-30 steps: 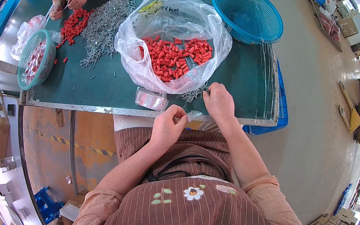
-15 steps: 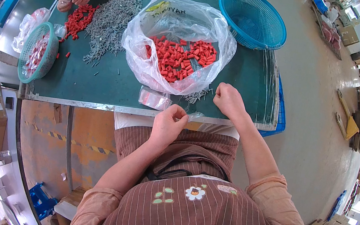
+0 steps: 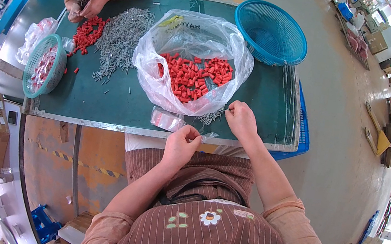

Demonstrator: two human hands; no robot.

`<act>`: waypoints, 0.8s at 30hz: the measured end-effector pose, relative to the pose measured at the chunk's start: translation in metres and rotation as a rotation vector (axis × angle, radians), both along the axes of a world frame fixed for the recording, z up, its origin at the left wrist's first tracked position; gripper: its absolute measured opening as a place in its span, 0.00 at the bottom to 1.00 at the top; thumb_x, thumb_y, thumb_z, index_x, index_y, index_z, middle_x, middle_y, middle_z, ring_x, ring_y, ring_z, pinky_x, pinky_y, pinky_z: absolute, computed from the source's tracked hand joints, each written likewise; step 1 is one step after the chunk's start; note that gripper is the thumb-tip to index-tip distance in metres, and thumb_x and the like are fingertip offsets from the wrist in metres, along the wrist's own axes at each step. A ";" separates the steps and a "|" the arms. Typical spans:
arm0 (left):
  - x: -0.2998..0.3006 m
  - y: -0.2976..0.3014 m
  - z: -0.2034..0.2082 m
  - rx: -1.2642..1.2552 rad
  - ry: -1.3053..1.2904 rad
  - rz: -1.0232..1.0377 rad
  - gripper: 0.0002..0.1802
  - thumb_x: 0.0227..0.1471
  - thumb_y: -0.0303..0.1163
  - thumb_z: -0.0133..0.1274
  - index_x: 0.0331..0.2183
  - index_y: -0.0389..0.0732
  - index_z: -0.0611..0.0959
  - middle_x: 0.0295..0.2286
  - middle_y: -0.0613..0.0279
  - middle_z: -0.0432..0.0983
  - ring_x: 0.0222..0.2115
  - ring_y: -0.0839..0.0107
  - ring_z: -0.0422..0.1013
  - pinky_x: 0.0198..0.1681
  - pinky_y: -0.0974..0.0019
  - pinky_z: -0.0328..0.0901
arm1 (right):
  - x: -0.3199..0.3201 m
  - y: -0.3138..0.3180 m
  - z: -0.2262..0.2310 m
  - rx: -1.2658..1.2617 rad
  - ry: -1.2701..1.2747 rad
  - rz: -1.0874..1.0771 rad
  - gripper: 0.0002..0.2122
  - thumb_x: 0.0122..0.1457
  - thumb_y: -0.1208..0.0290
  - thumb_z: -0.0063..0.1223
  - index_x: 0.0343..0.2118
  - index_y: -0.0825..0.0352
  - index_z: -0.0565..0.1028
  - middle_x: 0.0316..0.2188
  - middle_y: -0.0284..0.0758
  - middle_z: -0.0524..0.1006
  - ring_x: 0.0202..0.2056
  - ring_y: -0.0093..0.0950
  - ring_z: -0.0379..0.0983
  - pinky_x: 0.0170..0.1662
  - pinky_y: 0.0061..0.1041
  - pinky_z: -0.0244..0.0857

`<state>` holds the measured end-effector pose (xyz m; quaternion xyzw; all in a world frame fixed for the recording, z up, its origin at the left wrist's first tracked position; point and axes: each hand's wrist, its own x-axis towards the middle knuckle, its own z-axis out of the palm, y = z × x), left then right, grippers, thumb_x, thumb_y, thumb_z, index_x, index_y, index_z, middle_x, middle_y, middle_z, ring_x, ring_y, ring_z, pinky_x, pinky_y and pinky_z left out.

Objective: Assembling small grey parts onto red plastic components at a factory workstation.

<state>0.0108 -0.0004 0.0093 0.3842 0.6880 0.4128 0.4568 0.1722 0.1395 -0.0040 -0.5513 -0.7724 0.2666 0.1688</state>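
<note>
At the table's front edge my left hand [image 3: 182,145] is closed in a pinch on a small clear plastic bag [image 3: 210,136], which sticks out to the right of the fingertips. My right hand [image 3: 241,121] hovers by a small pile of thin grey screws [image 3: 211,117], its fingers pressed together. Whatever they may hold is hidden. Just beyond both hands stands a big clear plastic bag [image 3: 146,59], its mouth spread wide, with many red tube-shaped plugs [image 3: 192,80] inside. A flat bundle of small clear bags [image 3: 166,119] lies beside my left hand, against the big bag.
The green-topped table [image 3: 106,108] also bears a large heap of grey screws [image 3: 124,40] and a pile of red plugs [image 3: 87,37]. A blue basket [image 3: 301,42] sits at the far right corner, a pale green basket [image 3: 54,78] at the left edge. Across the table a co-worker's hands [image 3: 84,10] meet.
My right hand has shifted slightly left, closer to the small pile of screws. My left hand keeps its pinch on the small bag. The whole view has tipped a little, so the table appears lower.
</note>
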 end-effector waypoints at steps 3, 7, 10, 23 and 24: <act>0.000 0.002 -0.003 0.004 0.006 0.015 0.07 0.46 0.30 0.57 0.27 0.36 0.79 0.20 0.62 0.75 0.20 0.75 0.69 0.27 0.69 0.65 | 0.000 -0.003 0.005 0.044 -0.056 0.044 0.09 0.50 0.72 0.54 0.32 0.71 0.74 0.32 0.49 0.74 0.37 0.46 0.73 0.42 0.39 0.67; -0.001 0.005 -0.005 0.027 0.010 0.011 0.07 0.46 0.30 0.56 0.28 0.36 0.79 0.20 0.61 0.75 0.21 0.74 0.69 0.28 0.69 0.65 | 0.002 -0.003 0.005 0.102 -0.157 0.075 0.07 0.50 0.73 0.51 0.29 0.72 0.73 0.31 0.49 0.74 0.35 0.47 0.73 0.40 0.39 0.69; -0.001 0.005 -0.009 0.030 0.002 0.012 0.07 0.46 0.30 0.56 0.28 0.36 0.79 0.20 0.60 0.76 0.21 0.74 0.70 0.28 0.68 0.65 | 0.001 0.002 0.003 0.156 -0.226 0.104 0.06 0.49 0.75 0.49 0.28 0.72 0.73 0.31 0.49 0.74 0.33 0.46 0.74 0.37 0.39 0.70; -0.004 0.003 -0.012 0.080 0.067 -0.013 0.05 0.50 0.24 0.54 0.28 0.33 0.76 0.20 0.62 0.75 0.20 0.76 0.73 0.24 0.73 0.67 | 0.012 0.015 0.001 0.244 -0.233 0.247 0.06 0.49 0.77 0.48 0.30 0.69 0.73 0.30 0.47 0.75 0.33 0.43 0.75 0.36 0.38 0.70; -0.005 0.002 -0.013 0.080 0.067 -0.014 0.05 0.50 0.24 0.54 0.28 0.33 0.76 0.20 0.62 0.75 0.20 0.76 0.73 0.24 0.73 0.67 | 0.013 0.014 0.002 0.243 -0.233 0.247 0.06 0.49 0.77 0.48 0.30 0.69 0.73 0.30 0.47 0.75 0.33 0.43 0.75 0.36 0.38 0.70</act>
